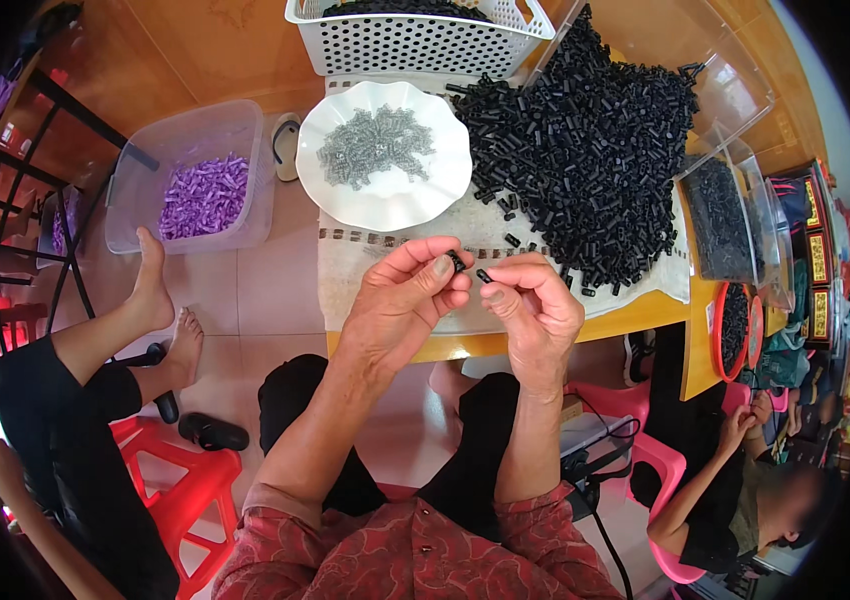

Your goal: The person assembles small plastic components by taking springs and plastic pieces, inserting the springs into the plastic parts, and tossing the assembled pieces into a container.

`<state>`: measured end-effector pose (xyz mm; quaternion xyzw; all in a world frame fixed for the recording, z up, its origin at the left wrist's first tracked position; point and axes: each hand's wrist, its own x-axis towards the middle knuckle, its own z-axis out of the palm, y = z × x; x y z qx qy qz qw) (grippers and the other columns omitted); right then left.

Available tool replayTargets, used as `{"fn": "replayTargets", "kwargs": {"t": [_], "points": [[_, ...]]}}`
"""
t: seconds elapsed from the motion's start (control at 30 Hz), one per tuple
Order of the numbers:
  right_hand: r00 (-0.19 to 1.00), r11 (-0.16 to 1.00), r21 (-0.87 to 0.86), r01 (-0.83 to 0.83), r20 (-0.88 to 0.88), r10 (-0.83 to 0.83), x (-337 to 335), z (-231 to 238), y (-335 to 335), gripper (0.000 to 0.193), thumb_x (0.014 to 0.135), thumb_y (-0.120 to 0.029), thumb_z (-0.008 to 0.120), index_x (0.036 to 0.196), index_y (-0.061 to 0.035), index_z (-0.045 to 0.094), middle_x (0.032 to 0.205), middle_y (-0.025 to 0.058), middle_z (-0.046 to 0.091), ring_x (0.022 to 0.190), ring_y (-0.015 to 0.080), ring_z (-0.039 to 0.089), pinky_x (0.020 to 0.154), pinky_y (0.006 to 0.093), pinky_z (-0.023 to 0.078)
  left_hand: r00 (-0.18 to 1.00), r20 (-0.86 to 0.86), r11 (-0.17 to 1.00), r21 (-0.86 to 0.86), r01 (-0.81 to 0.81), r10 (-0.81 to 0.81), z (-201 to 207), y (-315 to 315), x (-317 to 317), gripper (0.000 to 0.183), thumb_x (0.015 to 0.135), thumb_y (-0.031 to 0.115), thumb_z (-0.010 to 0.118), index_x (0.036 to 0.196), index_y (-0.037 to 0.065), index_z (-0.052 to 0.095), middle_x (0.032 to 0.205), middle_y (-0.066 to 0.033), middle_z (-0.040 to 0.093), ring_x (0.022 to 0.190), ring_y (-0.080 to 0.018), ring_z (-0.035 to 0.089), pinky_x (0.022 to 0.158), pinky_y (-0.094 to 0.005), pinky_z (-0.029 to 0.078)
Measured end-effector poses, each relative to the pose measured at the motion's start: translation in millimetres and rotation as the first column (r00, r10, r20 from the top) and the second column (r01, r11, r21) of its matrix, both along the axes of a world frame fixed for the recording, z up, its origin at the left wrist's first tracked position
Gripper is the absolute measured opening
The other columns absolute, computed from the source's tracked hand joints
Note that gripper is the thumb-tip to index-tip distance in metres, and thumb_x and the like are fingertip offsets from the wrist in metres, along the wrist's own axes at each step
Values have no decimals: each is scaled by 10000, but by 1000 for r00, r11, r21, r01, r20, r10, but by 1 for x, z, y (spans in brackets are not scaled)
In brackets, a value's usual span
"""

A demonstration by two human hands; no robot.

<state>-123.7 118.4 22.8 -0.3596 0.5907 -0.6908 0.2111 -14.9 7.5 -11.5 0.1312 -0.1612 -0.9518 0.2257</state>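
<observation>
Close together over the cloth's near edge, both my hands are pinched on small parts. My left hand point(407, 290) grips a short black plastic cylinder point(456, 261) between thumb and fingertips. Between the thumb and forefinger of my right hand point(537, 308) is another small black plastic piece point(484, 275), a short gap away from the first. Beyond the left hand stands a scalloped white plate point(320, 203) with a heap of tiny silvery-grey pieces point(377, 147). A large pile of short black plastic cylinders point(585, 150) spreads over the cloth, beyond the right hand.
A white perforated basket point(425, 48) stands at the table's far side. Clear bins point(720, 215) and a red-rimmed tray point(731, 330) hold black parts at right. A clear tub point(130, 205) of purple pieces is on the left. People sit at both sides; a red stool point(190, 495) stands left.
</observation>
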Motion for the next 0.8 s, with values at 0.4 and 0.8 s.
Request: {"fn": "replayTargets", "kwargs": {"t": [0.4, 0.8], "points": [[999, 998, -54, 42, 6, -42, 12, -5, -11, 118, 821, 41, 708, 928, 42, 657, 1001, 93, 577, 835, 114, 609, 746, 220, 511, 998, -53, 998, 65, -28, 32, 1, 4, -2, 212, 939, 31, 580, 1148, 19, 619, 1064, -125, 650, 878, -163, 641, 835, -321, 565], [994, 995, -63, 77, -74, -81, 15, -9, -14, 111, 816, 37, 717, 909, 31, 657, 977, 87, 587, 806, 96, 587, 712, 204, 485, 997, -66, 997, 66, -40, 45, -2, 5, -1, 213, 936, 26, 584, 1144, 21, 625, 1068, -125, 651, 908, -167, 631, 838, -306, 551]]}}
